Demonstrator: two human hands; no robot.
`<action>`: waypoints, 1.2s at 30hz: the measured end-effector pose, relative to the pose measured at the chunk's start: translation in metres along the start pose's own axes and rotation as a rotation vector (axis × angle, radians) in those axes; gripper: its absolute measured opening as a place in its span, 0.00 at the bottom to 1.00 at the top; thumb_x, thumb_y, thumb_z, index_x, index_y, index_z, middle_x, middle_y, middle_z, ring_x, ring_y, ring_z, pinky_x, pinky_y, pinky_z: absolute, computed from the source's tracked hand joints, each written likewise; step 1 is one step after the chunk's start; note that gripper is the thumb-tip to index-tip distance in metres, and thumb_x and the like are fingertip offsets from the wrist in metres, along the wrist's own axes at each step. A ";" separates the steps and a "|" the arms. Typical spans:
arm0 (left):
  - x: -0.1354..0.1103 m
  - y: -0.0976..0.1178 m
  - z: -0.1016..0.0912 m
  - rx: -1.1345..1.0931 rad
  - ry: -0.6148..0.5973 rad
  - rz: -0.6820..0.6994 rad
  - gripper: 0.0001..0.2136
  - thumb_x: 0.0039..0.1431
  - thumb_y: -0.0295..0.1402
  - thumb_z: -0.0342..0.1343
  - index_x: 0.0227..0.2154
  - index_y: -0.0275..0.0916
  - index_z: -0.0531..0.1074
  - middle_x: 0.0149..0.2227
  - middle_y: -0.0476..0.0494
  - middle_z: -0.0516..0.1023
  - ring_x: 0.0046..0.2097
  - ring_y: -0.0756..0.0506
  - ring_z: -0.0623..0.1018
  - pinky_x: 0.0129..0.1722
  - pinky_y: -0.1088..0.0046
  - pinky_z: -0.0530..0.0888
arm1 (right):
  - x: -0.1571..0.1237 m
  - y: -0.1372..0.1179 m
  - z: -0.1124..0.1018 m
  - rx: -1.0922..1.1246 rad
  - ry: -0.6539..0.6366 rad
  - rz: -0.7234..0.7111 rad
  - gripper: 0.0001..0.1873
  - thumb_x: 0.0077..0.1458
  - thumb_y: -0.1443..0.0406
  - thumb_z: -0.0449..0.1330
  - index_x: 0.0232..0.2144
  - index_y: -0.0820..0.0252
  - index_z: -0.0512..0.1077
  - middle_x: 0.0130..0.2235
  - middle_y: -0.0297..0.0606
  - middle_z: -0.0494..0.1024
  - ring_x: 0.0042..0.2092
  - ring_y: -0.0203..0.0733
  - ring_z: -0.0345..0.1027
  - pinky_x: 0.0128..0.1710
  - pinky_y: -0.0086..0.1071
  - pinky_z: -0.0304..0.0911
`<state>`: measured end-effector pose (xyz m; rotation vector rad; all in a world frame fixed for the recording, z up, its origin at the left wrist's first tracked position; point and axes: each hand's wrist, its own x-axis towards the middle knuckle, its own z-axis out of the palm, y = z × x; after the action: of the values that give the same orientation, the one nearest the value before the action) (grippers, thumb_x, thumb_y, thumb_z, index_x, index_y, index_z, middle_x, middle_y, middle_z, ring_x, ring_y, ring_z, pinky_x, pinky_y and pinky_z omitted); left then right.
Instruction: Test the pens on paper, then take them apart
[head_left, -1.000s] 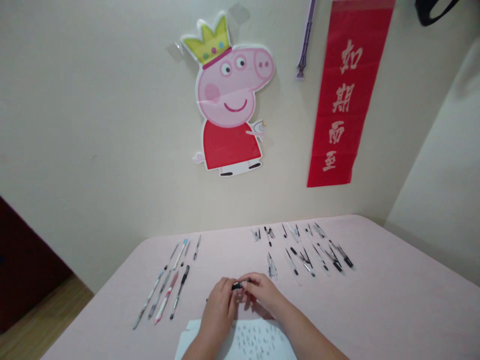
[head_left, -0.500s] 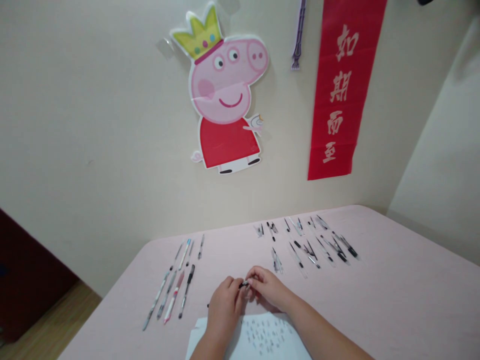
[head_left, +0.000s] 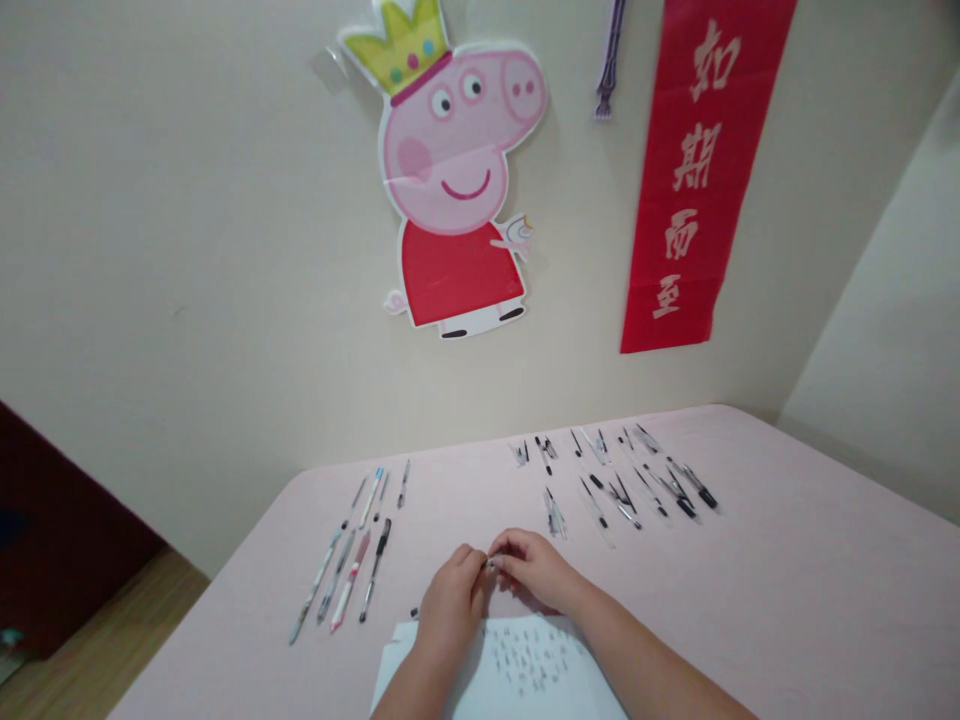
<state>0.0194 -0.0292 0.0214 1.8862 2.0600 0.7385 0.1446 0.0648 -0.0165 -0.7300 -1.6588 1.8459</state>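
Over the top edge of the written paper (head_left: 525, 660), my two hands meet with their fingertips almost touching. My left hand (head_left: 454, 588) is closed, its thumb and fingers pinching a small dark and silvery pen part (head_left: 490, 562). My right hand (head_left: 531, 570) pinches the same piece from the other side, its fingers curled. Most of that part is hidden by the fingers. A small black piece (head_left: 414, 611), perhaps a cap end, lies on the table just left of my left hand.
Several whole pens (head_left: 375, 570) lie in two rows at the left of the pink-covered table (head_left: 750, 600). Several taken-apart pens (head_left: 600, 500), with tubes, refills and caps, lie in groups at the back right. A wall (head_left: 225, 300) with a pig cutout (head_left: 465, 270) and red banner (head_left: 697, 180) stands behind.
My hands have drawn slightly closer around the pen part, which shows less now. The small black piece by my left hand shows more. The camera view has shifted slightly.
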 end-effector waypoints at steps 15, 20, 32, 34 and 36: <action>0.001 -0.002 0.003 0.028 -0.019 -0.018 0.12 0.61 0.37 0.42 0.31 0.41 0.70 0.33 0.45 0.71 0.35 0.47 0.73 0.35 0.73 0.66 | 0.000 0.004 -0.002 -0.019 -0.015 -0.006 0.09 0.45 0.62 0.59 0.29 0.61 0.68 0.22 0.28 0.69 0.23 0.32 0.64 0.22 0.26 0.57; 0.001 -0.002 0.004 0.019 -0.020 -0.023 0.13 0.62 0.37 0.42 0.30 0.41 0.70 0.33 0.46 0.71 0.35 0.47 0.73 0.35 0.73 0.65 | 0.001 0.007 -0.002 -0.025 -0.023 -0.014 0.08 0.45 0.63 0.58 0.30 0.61 0.68 0.22 0.28 0.69 0.24 0.32 0.64 0.23 0.26 0.58; 0.000 0.002 -0.004 0.028 0.013 -0.019 0.15 0.62 0.40 0.41 0.36 0.42 0.73 0.33 0.45 0.74 0.35 0.47 0.74 0.35 0.73 0.66 | 0.000 0.005 -0.003 0.006 -0.015 -0.007 0.10 0.45 0.60 0.60 0.30 0.61 0.68 0.20 0.28 0.69 0.22 0.33 0.63 0.23 0.27 0.59; 0.000 0.000 -0.003 0.004 0.028 -0.004 0.16 0.61 0.40 0.42 0.37 0.42 0.74 0.33 0.44 0.75 0.35 0.46 0.75 0.35 0.72 0.67 | -0.001 0.003 -0.003 0.010 -0.009 -0.015 0.10 0.45 0.61 0.59 0.30 0.61 0.68 0.20 0.28 0.68 0.22 0.32 0.63 0.22 0.26 0.58; 0.001 -0.002 -0.002 -0.010 0.047 0.010 0.15 0.61 0.39 0.43 0.39 0.42 0.73 0.34 0.43 0.75 0.36 0.46 0.75 0.36 0.71 0.68 | -0.001 0.002 -0.004 -0.002 0.008 -0.042 0.10 0.46 0.60 0.59 0.30 0.61 0.68 0.21 0.28 0.69 0.22 0.32 0.63 0.22 0.26 0.58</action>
<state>0.0166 -0.0289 0.0216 1.8920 2.0726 0.8015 0.1476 0.0667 -0.0184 -0.6981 -1.6589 1.8099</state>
